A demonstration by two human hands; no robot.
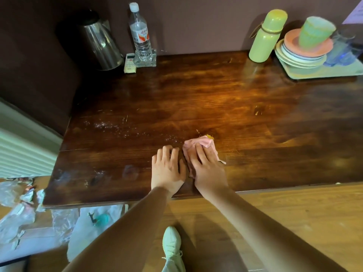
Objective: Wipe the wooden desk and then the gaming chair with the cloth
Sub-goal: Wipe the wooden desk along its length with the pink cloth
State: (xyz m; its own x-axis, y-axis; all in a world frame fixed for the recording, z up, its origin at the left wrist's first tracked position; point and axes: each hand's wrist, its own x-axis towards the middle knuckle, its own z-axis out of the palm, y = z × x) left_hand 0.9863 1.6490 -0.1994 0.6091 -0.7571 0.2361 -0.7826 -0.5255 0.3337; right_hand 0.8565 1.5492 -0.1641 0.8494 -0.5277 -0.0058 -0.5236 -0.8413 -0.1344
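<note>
A dark wooden desk [225, 99] fills the middle of the view. Near its front edge lies a small pink cloth [198, 143], bunched up. My right hand [206, 169] presses flat on the cloth with straight fingers. My left hand [167, 169] rests flat on the bare wood just left of the cloth, fingers spread. A small yellow scrap [210, 136] sits at the cloth's far edge. Whitish specks [106, 125] are scattered on the desk's left part. No gaming chair is in view.
At the back left stand a steel kettle [98, 40], a water bottle [140, 34] and a white remote [130, 62]. Back right holds a green flask [265, 36] and a tray [322, 72] of stacked plates and cups. Plastic bags [17, 209] lie on the floor left.
</note>
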